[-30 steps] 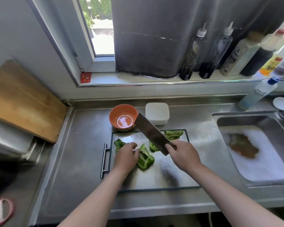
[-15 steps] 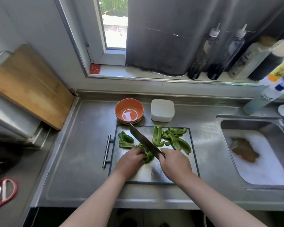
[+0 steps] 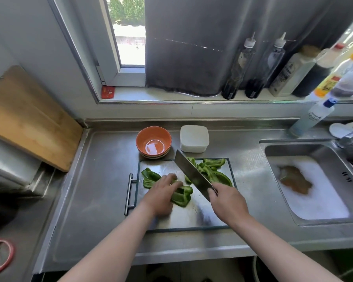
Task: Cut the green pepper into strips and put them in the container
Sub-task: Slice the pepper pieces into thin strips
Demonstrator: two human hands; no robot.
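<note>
A large green pepper piece (image 3: 182, 195) lies on the steel cutting board (image 3: 192, 216). My left hand (image 3: 161, 195) lies over its left side with fingers spread on it. My right hand (image 3: 227, 204) grips the handle of a cleaver (image 3: 192, 175), whose blade is lifted and tilted above the board, right of the big piece. Cut green strips (image 3: 209, 169) are heaped at the board's far right. Two more pepper pieces (image 3: 150, 177) sit at the far left. A white lidded container (image 3: 194, 141) stands behind the board.
An orange bowl (image 3: 153, 142) stands left of the white container. A sink (image 3: 306, 186) with foam and a brown rag is to the right. Bottles (image 3: 239, 68) line the window sill. A wooden board (image 3: 27, 119) leans at the left wall.
The cleaver has come up off the pepper and shifted right. My left hand has slid over the big piece. The camera view has moved closer.
</note>
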